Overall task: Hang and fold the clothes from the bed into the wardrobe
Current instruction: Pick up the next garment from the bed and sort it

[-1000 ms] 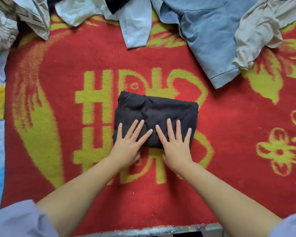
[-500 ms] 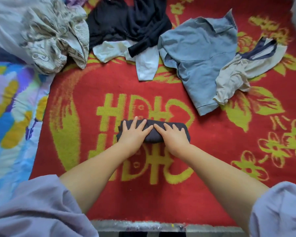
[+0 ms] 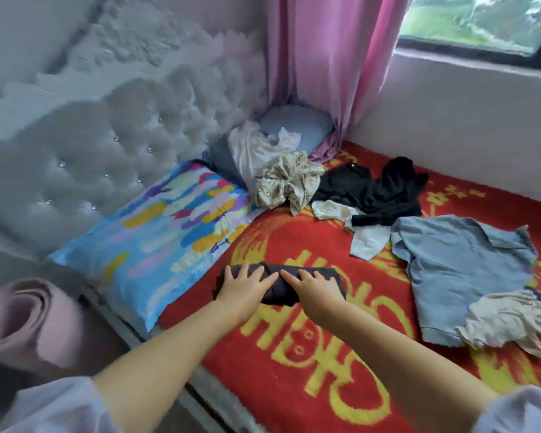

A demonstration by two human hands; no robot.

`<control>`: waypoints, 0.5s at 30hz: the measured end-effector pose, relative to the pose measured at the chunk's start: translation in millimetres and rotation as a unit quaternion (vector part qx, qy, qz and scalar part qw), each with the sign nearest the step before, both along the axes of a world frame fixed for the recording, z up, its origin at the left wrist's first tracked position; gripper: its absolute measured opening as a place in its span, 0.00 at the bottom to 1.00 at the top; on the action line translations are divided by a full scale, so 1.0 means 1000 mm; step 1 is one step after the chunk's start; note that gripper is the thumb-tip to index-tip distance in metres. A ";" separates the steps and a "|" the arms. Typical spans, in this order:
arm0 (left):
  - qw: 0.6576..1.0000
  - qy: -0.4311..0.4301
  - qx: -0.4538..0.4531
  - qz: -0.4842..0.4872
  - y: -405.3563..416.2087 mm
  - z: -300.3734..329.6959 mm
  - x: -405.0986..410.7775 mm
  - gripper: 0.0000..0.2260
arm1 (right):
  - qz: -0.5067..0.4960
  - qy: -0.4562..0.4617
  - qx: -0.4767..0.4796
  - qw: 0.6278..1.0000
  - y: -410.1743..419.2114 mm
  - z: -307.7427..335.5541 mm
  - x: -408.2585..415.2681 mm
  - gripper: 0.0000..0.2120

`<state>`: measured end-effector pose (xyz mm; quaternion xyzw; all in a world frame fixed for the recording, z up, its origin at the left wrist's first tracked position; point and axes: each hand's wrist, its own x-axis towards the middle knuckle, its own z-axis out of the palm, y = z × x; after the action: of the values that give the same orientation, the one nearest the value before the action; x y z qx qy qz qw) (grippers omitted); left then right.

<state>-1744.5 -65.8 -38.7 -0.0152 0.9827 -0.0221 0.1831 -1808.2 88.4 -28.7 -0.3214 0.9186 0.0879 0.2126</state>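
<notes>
A folded dark garment [image 3: 281, 289] lies on the red and yellow blanket [image 3: 310, 364] near the bed's front edge. My left hand [image 3: 242, 284] rests flat on its left half and my right hand [image 3: 317, 287] lies on its right half, fingers spread. Further back lie a light blue shirt [image 3: 459, 270], a black garment [image 3: 372, 189] over a white one [image 3: 366, 242], and a crumpled cream garment [image 3: 509, 320] at the right. No wardrobe is in view.
A colourful pillow [image 3: 156, 239] sits left of the blanket against the tufted grey headboard [image 3: 91, 145]. Patterned beige cloth [image 3: 285, 182] and a blue pillow [image 3: 297, 126] are piled in the corner below a pink curtain [image 3: 325, 57]. A rolled pink mat [image 3: 22, 320] is at lower left.
The view has lifted and swung left, bringing the headboard, curtain and window into sight. Both hands have stayed on the folded dark garment, which now looks narrower than a second ago.
</notes>
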 end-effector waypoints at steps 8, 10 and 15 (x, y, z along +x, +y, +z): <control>0.969 0.020 -0.024 0.246 -0.074 0.057 0.210 0.38 | 0.256 0.035 -0.042 0.965 -0.121 0.051 0.144 0.38; 0.955 0.022 -0.039 0.295 -0.090 0.064 0.270 0.35 | 0.316 0.040 -0.051 0.947 -0.152 0.059 0.190 0.38; 0.911 0.021 -0.062 0.408 -0.115 0.074 0.415 0.34 | 0.436 0.019 -0.057 0.898 -0.216 0.066 0.317 0.38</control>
<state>-1329.1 -181.1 35.2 -0.4268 0.8912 -0.0059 0.1538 -1491.6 -127.4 36.9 -0.6992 0.6941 0.1256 0.1167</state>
